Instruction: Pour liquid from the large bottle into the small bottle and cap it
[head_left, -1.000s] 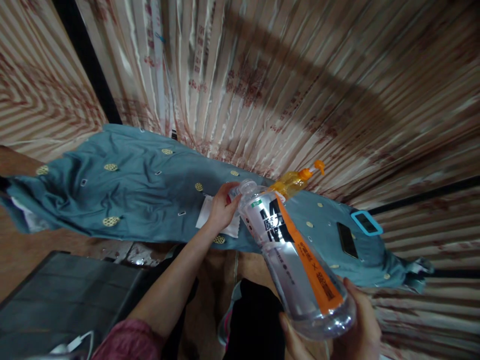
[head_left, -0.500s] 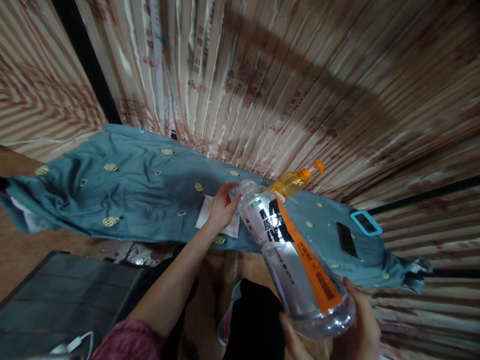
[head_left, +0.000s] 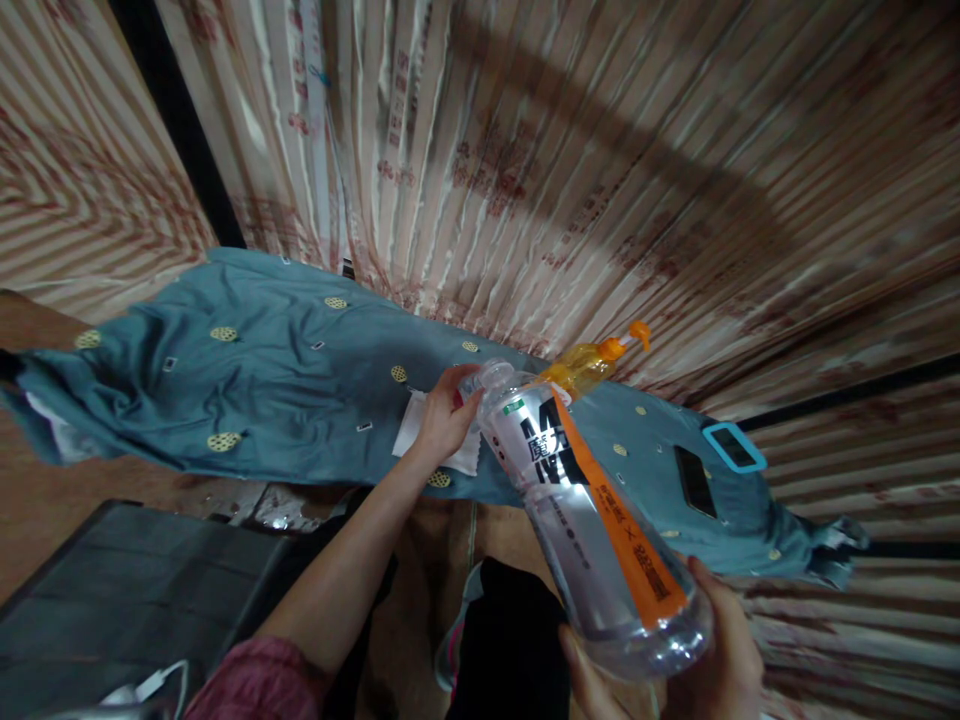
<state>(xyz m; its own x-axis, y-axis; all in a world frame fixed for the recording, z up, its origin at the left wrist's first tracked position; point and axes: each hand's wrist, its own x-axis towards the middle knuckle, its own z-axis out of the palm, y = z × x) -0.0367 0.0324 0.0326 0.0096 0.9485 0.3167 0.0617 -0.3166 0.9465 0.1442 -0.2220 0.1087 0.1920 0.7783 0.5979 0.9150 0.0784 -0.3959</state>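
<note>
My right hand (head_left: 712, 650) is closed round the base of a large clear plastic bottle (head_left: 559, 520) with a silver, black and orange label. The bottle is tilted, its uncapped mouth pointing up and left. Close to that mouth, my left hand (head_left: 448, 415) pinches a small clear vessel (head_left: 470, 384), mostly hidden by the fingers and the bottle's neck. Under the left hand lies a white cloth or tissue (head_left: 409, 425). Just behind the large bottle is a pump bottle (head_left: 581, 370) of yellow-orange liquid with an orange pump head.
A teal cloth with pineapple prints (head_left: 285, 400) covers the narrow table. Towards its right end lie a dark phone (head_left: 694, 480) and a blue-framed device (head_left: 735, 447). Pleated curtains (head_left: 525, 180) hang behind. A dark grey box-like surface (head_left: 135, 590) with a white cable (head_left: 161, 680) stands lower left.
</note>
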